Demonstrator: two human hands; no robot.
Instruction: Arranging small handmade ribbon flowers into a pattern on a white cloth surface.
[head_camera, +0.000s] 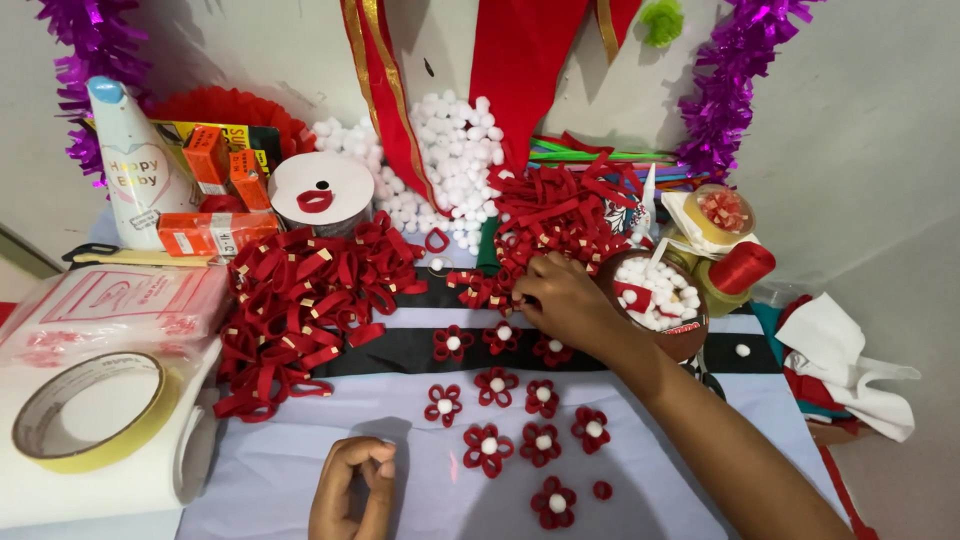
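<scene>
Currently picking: right hand (565, 300) reaching, fingers curled among red ribbon loops (560, 215), grasp unclear; left hand (355, 485) loosely closed, holding nothing visible.

I sat before a plain pale grey wall (870, 120), evenly lit, with soft shadows falling across it. Purple tinsel garlands (725, 75) hung down it on both sides, and broad red cloth strips with gold edging (385, 90) dropped from the top between them. A red paper fan (235, 105) leaned against the wall at the left. Beneath it all stretched my table (280, 480), covered in a light lavender cloth crossed by a black band (400, 350).
</scene>
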